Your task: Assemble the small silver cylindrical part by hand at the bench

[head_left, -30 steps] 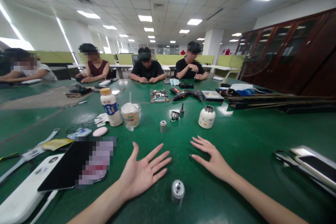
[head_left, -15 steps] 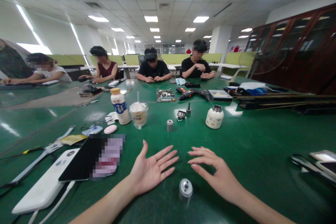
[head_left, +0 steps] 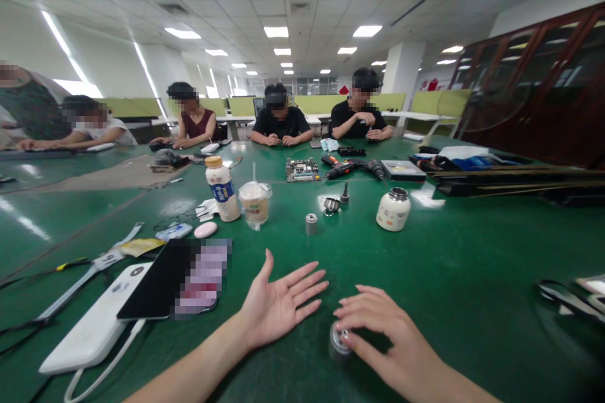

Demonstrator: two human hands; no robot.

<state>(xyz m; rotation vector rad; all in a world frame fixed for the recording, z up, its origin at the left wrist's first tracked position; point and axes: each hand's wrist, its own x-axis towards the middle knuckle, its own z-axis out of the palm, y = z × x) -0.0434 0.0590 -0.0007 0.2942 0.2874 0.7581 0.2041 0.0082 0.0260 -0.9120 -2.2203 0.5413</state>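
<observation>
My left hand is palm up over the green table, its fingers spread and nothing on the palm. To its right, my right hand reaches down to a small silver metal cylinder standing upright. The thumb and fingertips meet its top rim, partly covering the top face. A similar silver cylinder stands farther off. Beyond that are a round metal piece with a ring and a dark pointed fitting.
On the left lie a white power bank with a cable, a dark tablet and a lanyard. A milk bottle, a lidded cup, a cream jar, a circuit board and power drills stand farther back. Several people sit opposite.
My right hand has moved down and its thumb and fingertips have come onto the near silver cylinder. My left hand keeps its spread, palm-up pose. The whole view has shifted slightly.
</observation>
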